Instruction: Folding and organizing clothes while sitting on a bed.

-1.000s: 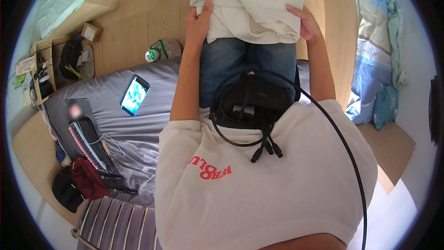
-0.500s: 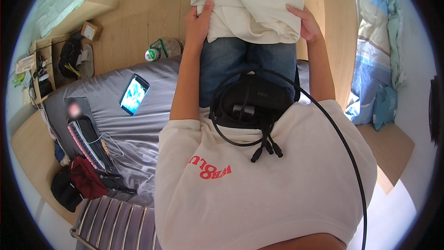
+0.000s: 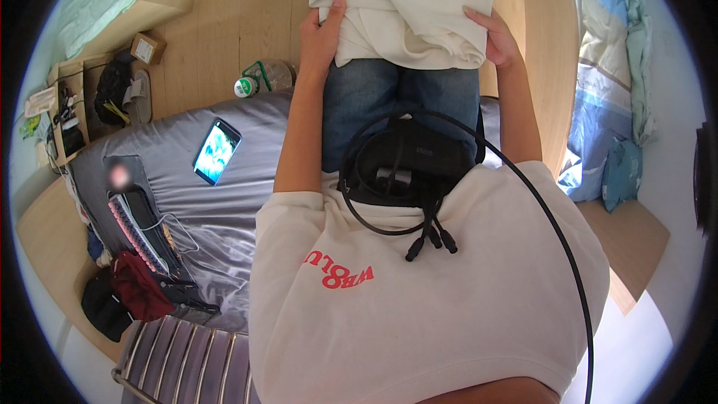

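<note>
A folded white cloth (image 3: 407, 19), perhaps a garment, lies across my lap over blue jeans (image 3: 396, 97). My left hand (image 3: 321, 36) grips its left edge, thumb on top and fingers hidden beneath. At the opposite edge my right hand (image 3: 499, 39) is closed the same way, its thumb resting on the fabric. The cloth is layered, with a slanting flap on top and loose folds along its near side. A black pouch (image 3: 419, 164) with a coiled black cable sits at my waist.
On the grey-sheeted bed (image 3: 247, 217) to my left lie a lit phone (image 3: 218, 152), a keyboard (image 3: 140, 233) and a dark red bag (image 3: 142, 288). A large clear bottle (image 3: 273, 76) with a green handle, slippers (image 3: 137, 97) and a small carton (image 3: 148, 49) are on the wooden floor.
</note>
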A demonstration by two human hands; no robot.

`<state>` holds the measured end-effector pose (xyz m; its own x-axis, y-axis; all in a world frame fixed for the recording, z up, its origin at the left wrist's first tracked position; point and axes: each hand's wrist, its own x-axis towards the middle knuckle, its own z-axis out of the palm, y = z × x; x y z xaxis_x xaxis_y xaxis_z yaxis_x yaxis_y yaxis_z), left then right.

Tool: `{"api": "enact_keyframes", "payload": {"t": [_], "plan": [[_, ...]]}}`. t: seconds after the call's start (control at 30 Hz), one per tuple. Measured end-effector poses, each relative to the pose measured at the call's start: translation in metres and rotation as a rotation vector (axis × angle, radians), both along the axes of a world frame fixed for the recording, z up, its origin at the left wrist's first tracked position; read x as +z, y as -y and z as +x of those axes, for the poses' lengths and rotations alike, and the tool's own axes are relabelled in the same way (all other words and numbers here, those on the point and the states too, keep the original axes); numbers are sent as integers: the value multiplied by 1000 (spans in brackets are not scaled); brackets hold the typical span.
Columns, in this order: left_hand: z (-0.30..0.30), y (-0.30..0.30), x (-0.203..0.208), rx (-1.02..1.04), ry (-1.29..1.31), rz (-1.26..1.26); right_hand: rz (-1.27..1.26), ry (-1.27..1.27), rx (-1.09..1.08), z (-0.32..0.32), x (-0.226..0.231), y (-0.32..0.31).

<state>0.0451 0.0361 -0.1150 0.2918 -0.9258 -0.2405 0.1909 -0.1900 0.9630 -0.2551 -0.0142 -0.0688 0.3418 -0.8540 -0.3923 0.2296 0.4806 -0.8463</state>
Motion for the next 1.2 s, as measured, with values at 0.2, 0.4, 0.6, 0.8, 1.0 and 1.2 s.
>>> {"api": "enact_keyframes", "payload": {"t": [0.2,0.4,0.6,0.8,1.0,1.2], "plan": [[1,0,-1,-2,15,-13,3,9,-2,0,-1,0],[0,0,2,14,2,-14,-1,17,2,0,0,0],[0,0,2,4,10,-8,13,38,-12,1,0,0],[0,0,0,18,-8,-22,19,54,-21,0,-1,1],[0,-1,2,14,-1,-21,23,54,-15,0,-2,2],[0,0,-1,19,-4,-26,22,49,-31,0,-3,1]]}}
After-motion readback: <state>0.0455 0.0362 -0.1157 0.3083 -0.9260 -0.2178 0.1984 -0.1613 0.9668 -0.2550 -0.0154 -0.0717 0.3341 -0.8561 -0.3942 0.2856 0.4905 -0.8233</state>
